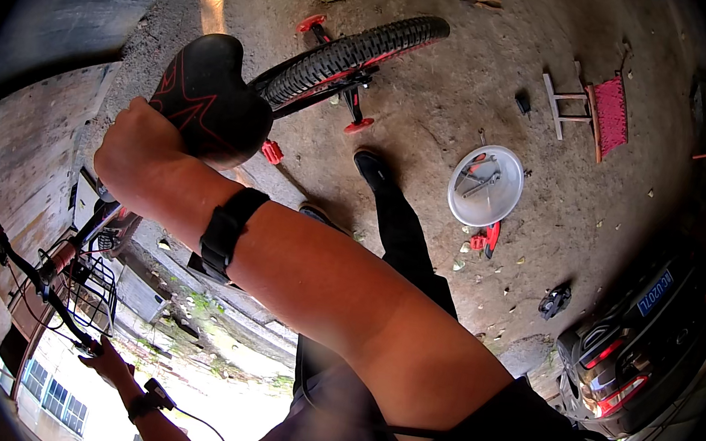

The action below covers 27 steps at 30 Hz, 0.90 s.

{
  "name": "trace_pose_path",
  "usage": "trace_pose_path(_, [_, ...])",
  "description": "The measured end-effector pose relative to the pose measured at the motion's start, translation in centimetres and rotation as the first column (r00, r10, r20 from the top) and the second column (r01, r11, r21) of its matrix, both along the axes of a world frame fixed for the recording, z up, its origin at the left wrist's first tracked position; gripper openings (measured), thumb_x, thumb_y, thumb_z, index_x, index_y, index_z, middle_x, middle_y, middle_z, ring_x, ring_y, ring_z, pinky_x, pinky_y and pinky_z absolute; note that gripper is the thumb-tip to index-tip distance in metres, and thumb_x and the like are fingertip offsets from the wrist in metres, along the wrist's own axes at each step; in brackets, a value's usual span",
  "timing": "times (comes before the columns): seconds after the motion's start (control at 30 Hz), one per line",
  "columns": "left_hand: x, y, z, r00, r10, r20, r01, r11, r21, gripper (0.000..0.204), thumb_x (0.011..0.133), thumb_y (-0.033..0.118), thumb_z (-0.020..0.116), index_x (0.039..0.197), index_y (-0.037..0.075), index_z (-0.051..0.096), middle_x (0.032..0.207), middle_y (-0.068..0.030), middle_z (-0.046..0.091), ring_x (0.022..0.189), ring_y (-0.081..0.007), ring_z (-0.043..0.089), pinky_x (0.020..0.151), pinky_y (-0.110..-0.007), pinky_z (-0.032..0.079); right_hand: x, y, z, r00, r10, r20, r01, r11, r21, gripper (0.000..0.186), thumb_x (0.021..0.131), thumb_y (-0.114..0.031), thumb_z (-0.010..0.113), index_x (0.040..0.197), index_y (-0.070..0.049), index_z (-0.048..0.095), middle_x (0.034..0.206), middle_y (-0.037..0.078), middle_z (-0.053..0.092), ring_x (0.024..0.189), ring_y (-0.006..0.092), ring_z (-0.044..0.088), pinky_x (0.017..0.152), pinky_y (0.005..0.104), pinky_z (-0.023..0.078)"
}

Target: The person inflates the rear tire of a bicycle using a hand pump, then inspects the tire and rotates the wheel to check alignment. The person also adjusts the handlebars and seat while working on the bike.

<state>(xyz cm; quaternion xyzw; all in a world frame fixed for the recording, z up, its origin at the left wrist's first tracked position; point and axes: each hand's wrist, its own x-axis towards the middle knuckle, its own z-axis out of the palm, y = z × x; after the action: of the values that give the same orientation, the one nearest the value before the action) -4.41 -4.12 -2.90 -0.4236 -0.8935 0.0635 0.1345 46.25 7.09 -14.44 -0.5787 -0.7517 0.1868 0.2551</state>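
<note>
A small black bicycle with red trim stands to my left. My right hand (132,154) is closed on the front of its black saddle (211,98), with my forearm and a black wristband stretched across the middle of the view. At the lower left, my left hand (110,360) grips the end of the black handlebar (21,263); it wears a black wristband too. The knobby rear wheel (354,48) lies beyond the saddle, with small red side wheels (359,125) on either side of it. A red pedal (271,152) shows under the saddle.
A wire basket (96,288) hangs by the handlebar. On the concrete ground sit a white bowl (486,185) holding tools, a small wooden stool (567,105), a red brush (612,114) and a dark part (554,300). A dark car (642,337) is parked at the right. My black shoe (371,166) is below the wheel.
</note>
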Motion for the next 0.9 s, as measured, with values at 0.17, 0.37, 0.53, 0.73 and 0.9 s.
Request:
trace_pose_path(0.17, [-3.7,-0.7,0.6,0.999,-0.054,-0.001,0.054,0.999,-0.010,0.098,0.087,0.045,0.079,0.159,0.008,0.023,0.124,-0.0233,0.068,0.101,-0.0417,0.072,0.075,-0.050,0.064,0.2,-0.1,0.5,1.000,0.026,-0.017,-0.026,1.000,-0.012,0.011,0.076,-0.026,0.071,0.078,-0.021,0.080,0.080,0.000,0.075,0.080,0.0217,0.070,0.077,0.0394,0.043])
trace_pose_path(0.37, [-1.6,-0.5,0.3,0.969,-0.191,0.155,0.190,0.982,0.022,0.071,0.093,0.033,0.076,0.145,-0.002,0.041,0.121,-0.0194,0.070,0.108,-0.0359,0.071,0.089,-0.045,0.060,0.6,0.0,0.5,0.999,0.048,-0.008,-0.048,0.999,-0.021,0.011,0.075,-0.027,0.071,0.077,-0.021,0.080,0.078,0.000,0.075,0.080,0.0220,0.070,0.076,0.0396,0.043])
trace_pose_path(0.53, [-1.9,-0.2,0.5,0.963,-0.182,0.201,0.184,0.983,0.009,0.082,0.095,0.021,0.074,0.158,-0.001,0.027,0.124,-0.0168,0.068,0.109,-0.0325,0.070,0.090,-0.042,0.059,0.5,0.1,0.5,0.999,0.045,-0.005,-0.046,0.999,-0.027,0.011,0.074,-0.027,0.072,0.078,-0.021,0.080,0.079,0.000,0.075,0.080,0.0220,0.069,0.077,0.0390,0.043])
trace_pose_path(0.73, [-1.8,-0.1,0.4,0.953,-0.199,0.230,0.196,0.980,0.036,0.085,0.094,0.022,0.075,0.159,0.000,0.025,0.128,-0.0187,0.067,0.111,-0.0337,0.069,0.090,-0.042,0.059,0.0,0.6,0.6,0.994,0.106,0.024,-0.102,0.986,-0.134,0.021,0.080,-0.033,0.075,0.095,-0.023,0.083,0.095,-0.001,0.078,0.097,0.0232,0.068,0.085,0.0436,0.040])
trace_pose_path(0.9, [-2.1,-0.3,-0.1,0.978,-0.207,-0.012,0.207,0.977,0.042,0.101,0.088,0.039,0.081,0.156,-0.004,0.021,0.122,-0.0246,0.068,0.107,-0.0404,0.070,0.088,-0.048,0.060,0.3,0.4,0.8,0.994,0.112,0.016,-0.108,0.985,-0.134,0.020,0.081,-0.032,0.074,0.096,-0.022,0.083,0.095,-0.001,0.078,0.096,0.0233,0.069,0.084,0.0436,0.040])
